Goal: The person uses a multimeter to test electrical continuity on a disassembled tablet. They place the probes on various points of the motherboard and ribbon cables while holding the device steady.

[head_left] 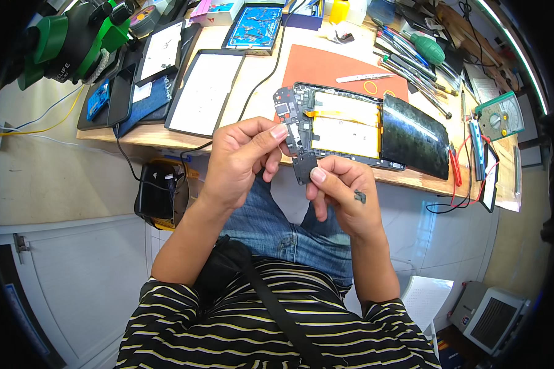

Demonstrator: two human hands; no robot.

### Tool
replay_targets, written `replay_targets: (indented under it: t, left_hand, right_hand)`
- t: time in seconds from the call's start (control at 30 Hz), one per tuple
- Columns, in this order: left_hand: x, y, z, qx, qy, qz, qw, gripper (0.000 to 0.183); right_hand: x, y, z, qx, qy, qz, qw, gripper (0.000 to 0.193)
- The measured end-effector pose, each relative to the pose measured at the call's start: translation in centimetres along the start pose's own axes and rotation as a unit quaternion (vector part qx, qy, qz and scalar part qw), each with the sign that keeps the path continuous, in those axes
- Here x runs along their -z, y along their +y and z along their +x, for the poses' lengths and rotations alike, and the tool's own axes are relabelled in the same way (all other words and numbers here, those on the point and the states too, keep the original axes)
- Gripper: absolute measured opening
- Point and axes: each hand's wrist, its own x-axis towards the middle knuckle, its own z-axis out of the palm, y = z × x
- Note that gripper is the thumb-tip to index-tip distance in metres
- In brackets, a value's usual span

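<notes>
Pinched between both hands is a thin black phone inner cover (304, 167) with cutouts and a silvery patch, held tilted above the bench's front edge. My left hand (243, 154) grips its left side near the middle, thumb on top. At its lower end, my right hand (345, 187) has thumb and fingers closed on the corner. Just behind the cover lies an opened phone (348, 139) with a pale battery and an orange ribbon cable across it. A glossy dark panel (415, 136) rests at the phone's right end.
Tweezers (366, 78) and a yellow rubber band (370, 88) lie on an orange mat (317, 61). Farther right are screwdrivers, a green air blower (427, 49) and a multimeter (500, 118). White-lined trays (206, 92) and a green microscope (74, 43) stand left.
</notes>
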Motion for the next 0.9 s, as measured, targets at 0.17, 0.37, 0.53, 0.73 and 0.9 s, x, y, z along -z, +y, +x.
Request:
replay_targets:
  t: [0.17, 0.37, 0.53, 0.73, 0.9]
  left_hand:
    - [-0.4, -0.1, 0.0, -0.011, 0.029, 0.064, 0.997, 0.022]
    - [-0.3, -0.5, 0.5, -0.092, 0.064, 0.1, 0.989, 0.017]
    - [-0.2, -1.0, 0.4, -0.218, 0.078, 0.181, 0.956, 0.012]
    - [1.0, -0.7, 0.2, -0.228, -0.048, 0.237, 0.943, 0.018]
    - [1.0, -1.0, -0.2, -0.184, -0.072, 0.201, 0.959, 0.026]
  right_hand:
    - [-0.1, 0.2, 0.2, 0.019, 0.033, -0.01, 0.999, 0.019]
    - [-0.4, 1.2, -0.1, 0.049, 0.072, -0.117, 0.989, 0.015]
    - [-0.1, 1.5, 0.2, -0.007, 0.04, -0.089, 0.995, 0.024]
    - [0.2, 1.7, 0.4, 0.061, 0.083, -0.028, 0.994, 0.03]
    - [0.9, 0.9, 0.1, 0.12, 0.14, 0.001, 0.983, 0.028]
